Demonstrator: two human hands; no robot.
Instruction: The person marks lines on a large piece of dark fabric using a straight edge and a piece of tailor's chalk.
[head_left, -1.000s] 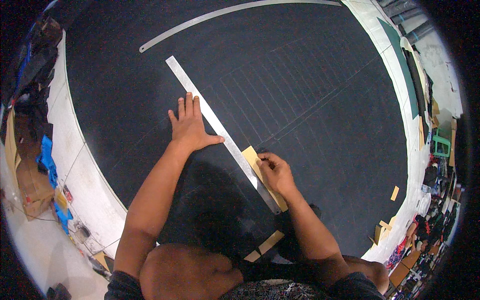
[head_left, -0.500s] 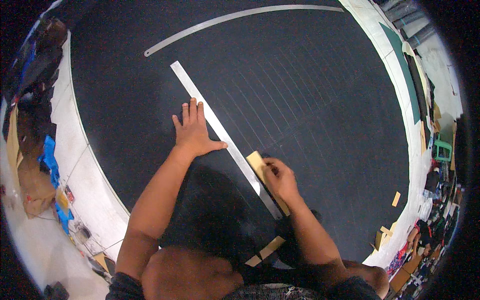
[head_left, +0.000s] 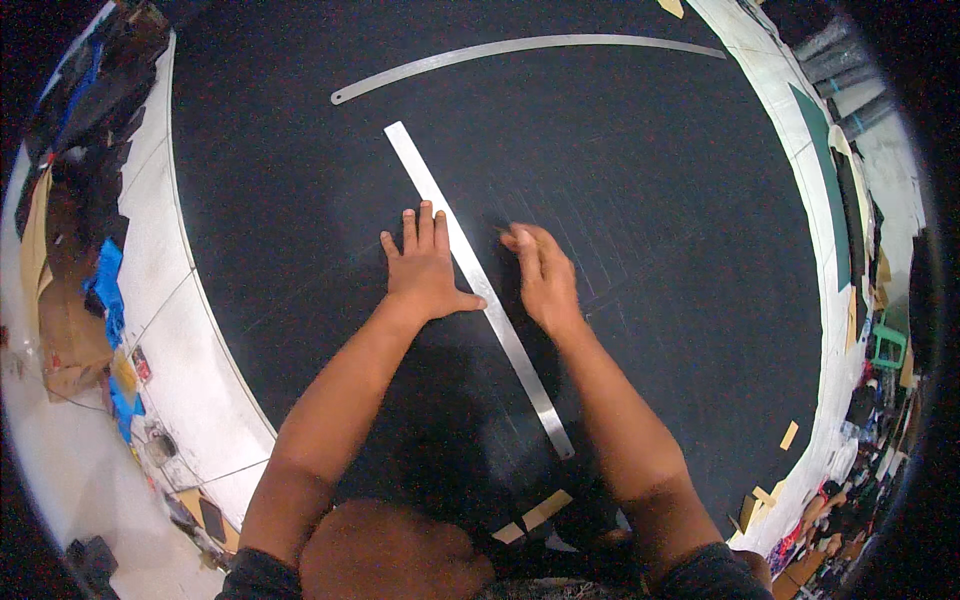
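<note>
Head view:
Straight ruler (head_left: 478, 285): flat on black sheet (head_left: 650, 200).
Left hand (head_left: 425, 270): spread, pressing ruler's left edge.
Right hand (head_left: 545, 275): fingers together, just right of ruler; what it pinches, cannot tell.
Risk: ruler may slide if pressure eases, skewing the line.

Bare forearms and ringless hands emerge from short dark patterned sleeves near the shoulders.

2 metal rulers (head_left: 480, 285) (head_left: 520, 52), 2 hands (head_left: 425, 270) (head_left: 543, 272), perhaps 2 tan card strips (head_left: 535, 515) near the lap.
</note>
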